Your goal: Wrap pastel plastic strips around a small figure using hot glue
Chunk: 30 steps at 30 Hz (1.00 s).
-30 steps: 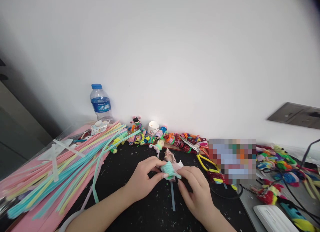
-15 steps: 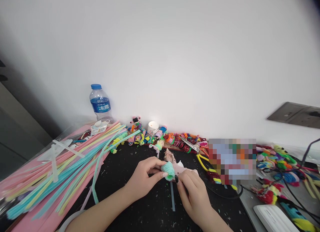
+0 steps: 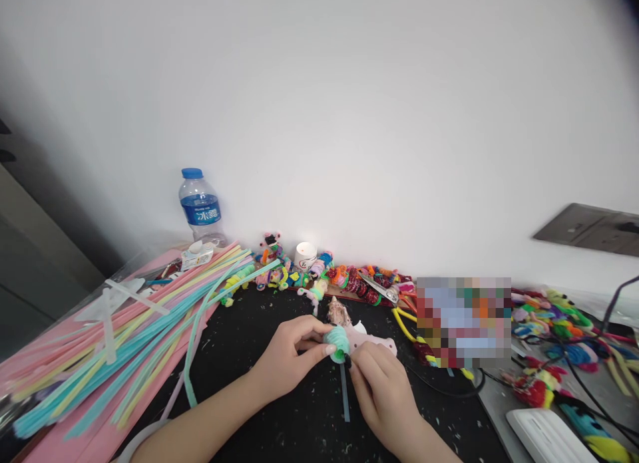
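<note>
Teal pipe-cleaner coil point(image 3: 338, 342) sitting lower centre of frame, grey stem point(image 3: 344, 398) pointing down toward viewer. Left hand point(image 3: 284, 356) pinching coil; right hand point(image 3: 379, 390) gripping stem top, hiding the joint.

- Left hand point(image 3: 287, 356): bare, no rings; nails long, pale polish.
- Right hand point(image 3: 382, 390): bare; one fingertip shows a dark nail.
- Forearms bare, no sleeves seen.
</note>
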{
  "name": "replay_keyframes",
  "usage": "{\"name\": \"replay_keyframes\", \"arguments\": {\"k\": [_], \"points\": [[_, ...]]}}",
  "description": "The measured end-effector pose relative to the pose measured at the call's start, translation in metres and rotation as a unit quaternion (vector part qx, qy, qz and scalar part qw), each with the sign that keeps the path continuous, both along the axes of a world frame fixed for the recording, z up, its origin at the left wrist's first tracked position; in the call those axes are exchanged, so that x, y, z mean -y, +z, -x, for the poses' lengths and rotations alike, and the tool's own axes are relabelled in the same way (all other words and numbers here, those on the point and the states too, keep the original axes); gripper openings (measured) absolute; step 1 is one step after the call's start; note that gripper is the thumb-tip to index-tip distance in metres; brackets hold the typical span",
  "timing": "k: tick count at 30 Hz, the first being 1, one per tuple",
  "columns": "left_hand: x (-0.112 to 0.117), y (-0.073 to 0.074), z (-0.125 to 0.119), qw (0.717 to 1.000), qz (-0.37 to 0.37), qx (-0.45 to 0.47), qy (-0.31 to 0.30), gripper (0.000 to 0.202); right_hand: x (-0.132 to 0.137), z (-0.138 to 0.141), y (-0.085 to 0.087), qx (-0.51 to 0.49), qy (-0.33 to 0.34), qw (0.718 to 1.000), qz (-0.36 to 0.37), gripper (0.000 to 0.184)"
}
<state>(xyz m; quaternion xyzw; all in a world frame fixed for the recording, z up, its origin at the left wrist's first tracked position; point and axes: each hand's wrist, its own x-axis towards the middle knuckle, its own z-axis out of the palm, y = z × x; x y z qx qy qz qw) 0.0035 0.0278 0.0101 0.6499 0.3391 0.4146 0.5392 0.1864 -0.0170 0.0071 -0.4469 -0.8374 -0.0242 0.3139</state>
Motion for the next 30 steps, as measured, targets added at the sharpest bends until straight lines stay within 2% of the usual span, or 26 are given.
{"name": "replay_keyframes", "arguments": {"k": [8, 17, 30], "points": [[-0.0002, -0.003, -0.0009, 1.0, 0.008, 0.005, 0.0, 0.02, 0.0002, -0.0009, -0.0021, -0.011, -0.008, 1.0, -0.003, 0.024], [-0.0017, -0.003, 0.0001, 0.999, -0.004, 0.005, 0.037, 0.017, -0.0002, -0.0016, 0.0016, -0.032, -0.018, 0.999, 0.002, 0.015], [-0.0002, -0.0079, -0.0025, 0.996, 0.033, 0.085, -0.006, 0.015, -0.0018, -0.0007, -0.0046, -0.019, -0.038, 0.999, 0.002, 0.017]]}}
